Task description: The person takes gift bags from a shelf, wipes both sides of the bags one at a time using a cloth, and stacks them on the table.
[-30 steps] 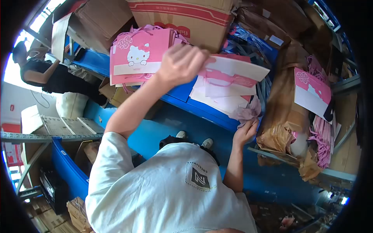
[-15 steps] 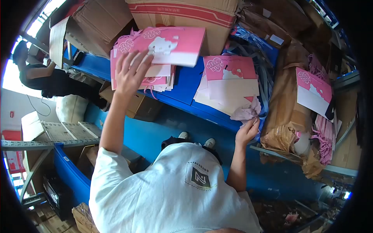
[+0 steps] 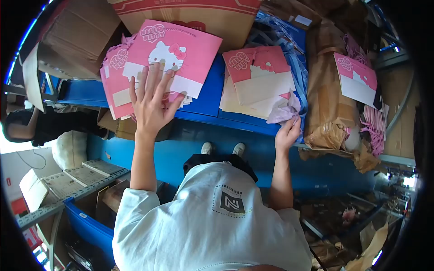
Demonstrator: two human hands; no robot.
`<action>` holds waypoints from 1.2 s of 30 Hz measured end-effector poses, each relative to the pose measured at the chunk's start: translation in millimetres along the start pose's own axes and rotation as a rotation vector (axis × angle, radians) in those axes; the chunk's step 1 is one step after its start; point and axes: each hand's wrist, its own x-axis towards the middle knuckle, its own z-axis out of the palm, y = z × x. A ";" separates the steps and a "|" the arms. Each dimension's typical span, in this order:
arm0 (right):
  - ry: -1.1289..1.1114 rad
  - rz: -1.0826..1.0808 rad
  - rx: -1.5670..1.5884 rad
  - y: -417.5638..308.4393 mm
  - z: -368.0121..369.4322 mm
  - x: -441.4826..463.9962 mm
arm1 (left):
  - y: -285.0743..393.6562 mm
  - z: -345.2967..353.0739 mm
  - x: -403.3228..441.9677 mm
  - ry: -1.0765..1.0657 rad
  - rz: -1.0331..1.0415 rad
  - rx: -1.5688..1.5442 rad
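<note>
My left hand (image 3: 152, 101) lies with fingers spread over the lower white part of a pink-and-white Hello Kitty paper gift bag (image 3: 199, 52). That bag rests at an angle on a stack of similar bags (image 3: 112, 77), whose edges fan out to the left. Closed around a crumpled lilac cloth (image 3: 285, 110) is my right hand (image 3: 288, 133), at the table's front edge. The cloth touches the near corner of a second pile, where a pink Hello Kitty bag (image 3: 275, 56) lies partly under cream-coloured sheets (image 3: 264, 92).
The bags lie on a blue table (image 3: 210, 99) with a large cardboard box (image 3: 181, 18) behind. Blue strapping (image 3: 298, 67) and a brown-paper-wrapped bundle (image 3: 327, 99) are to the right, beside another Hello Kitty bag (image 3: 357, 86). A person in black (image 3: 31, 126) is at far left.
The top bag, tilted before, now faces up more flatly, and my left hand has come down onto its lower part. My right hand still grips the cloth. The view has shifted.
</note>
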 end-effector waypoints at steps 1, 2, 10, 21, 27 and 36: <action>-0.009 0.016 0.020 -1.6 1.0 0.6 | 3.3 -0.4 0.9 -0.018 0.025 0.019; -0.004 0.015 0.011 -4.8 1.2 2.0 | 4.1 3.3 -1.8 -0.017 0.027 0.008; -0.015 -0.092 0.141 -74.6 10.7 53.8 | 18.1 31.4 -22.0 -0.004 -0.069 0.129; -0.252 -0.582 -0.199 -47.7 82.9 65.9 | 78.6 4.0 -32.4 0.248 -0.145 -0.107; -0.187 -0.561 -0.100 -55.3 73.6 64.6 | 163.7 37.1 -38.1 -0.029 -0.184 -0.445; -0.095 -0.532 -0.156 -59.6 66.5 64.9 | 172.4 65.2 -21.7 -0.157 -0.400 -0.547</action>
